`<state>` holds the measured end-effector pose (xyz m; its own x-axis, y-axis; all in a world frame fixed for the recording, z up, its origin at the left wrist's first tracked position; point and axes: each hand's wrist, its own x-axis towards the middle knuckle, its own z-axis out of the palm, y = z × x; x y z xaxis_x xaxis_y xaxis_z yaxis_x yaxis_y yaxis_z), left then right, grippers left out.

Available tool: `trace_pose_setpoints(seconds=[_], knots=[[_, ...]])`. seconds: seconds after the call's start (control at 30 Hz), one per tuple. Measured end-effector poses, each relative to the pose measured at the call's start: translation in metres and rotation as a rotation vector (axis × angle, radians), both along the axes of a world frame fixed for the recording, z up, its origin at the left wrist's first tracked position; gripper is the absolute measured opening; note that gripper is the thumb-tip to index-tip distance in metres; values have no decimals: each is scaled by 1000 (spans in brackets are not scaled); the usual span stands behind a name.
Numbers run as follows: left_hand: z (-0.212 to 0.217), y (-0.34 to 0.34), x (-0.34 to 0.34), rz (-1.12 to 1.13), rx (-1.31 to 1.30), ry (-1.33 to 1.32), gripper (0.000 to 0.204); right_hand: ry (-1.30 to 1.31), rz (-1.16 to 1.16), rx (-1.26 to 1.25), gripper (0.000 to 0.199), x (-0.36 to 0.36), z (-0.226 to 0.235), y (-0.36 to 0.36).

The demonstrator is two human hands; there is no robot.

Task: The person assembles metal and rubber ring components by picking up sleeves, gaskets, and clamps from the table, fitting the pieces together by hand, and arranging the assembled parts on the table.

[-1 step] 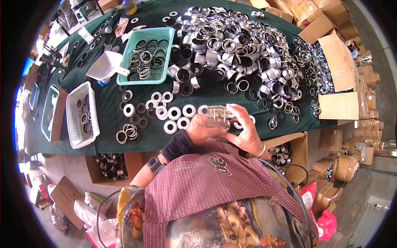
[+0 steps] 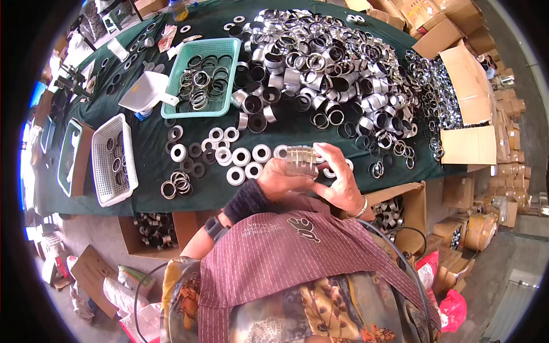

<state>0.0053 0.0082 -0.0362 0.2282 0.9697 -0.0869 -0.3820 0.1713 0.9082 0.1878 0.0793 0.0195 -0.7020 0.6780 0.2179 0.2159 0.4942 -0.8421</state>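
My two hands hold a short stack of shiny metal rings point(image 2: 301, 159) between them, lying sideways just above the near edge of the green-covered table point(image 2: 148, 171). My left hand point(image 2: 278, 180), with a dark wrist band, grips the stack's left end. My right hand point(image 2: 338, 184), wearing a bangle, cups the right end with fingers spread over it. Several thick white-silver rings point(image 2: 240, 156) lie flat on the cloth right in front of my hands.
A large heap of metal rings and sleeves point(image 2: 331, 63) fills the far table. A teal basket point(image 2: 222, 46) of rings, a white scoop point(image 2: 146, 91) and a white basket point(image 2: 98, 166) stand to the left. Open cardboard boxes point(image 2: 469, 146) sit to the right and under the table.
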Motion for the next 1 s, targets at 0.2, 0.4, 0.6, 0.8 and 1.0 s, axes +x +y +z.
trace_pose_setpoints(seconds=[0.2,0.4,0.6,0.8,1.0], knots=[[4,4,5,-67,9,-10,35,-12,26,-4,81,5,3,2],[15,1,14,-93,-74,-181,36,-22,72,77,86,-3,1,0],[14,2,11,-103,6,-144,31,66,127,114,71,-10,-13,3],[29,0,2,-113,-102,-263,28,110,72,255,65,-13,-10,4],[18,-9,-17,32,-111,-273,45,101,15,305,66,-14,-6,7]])
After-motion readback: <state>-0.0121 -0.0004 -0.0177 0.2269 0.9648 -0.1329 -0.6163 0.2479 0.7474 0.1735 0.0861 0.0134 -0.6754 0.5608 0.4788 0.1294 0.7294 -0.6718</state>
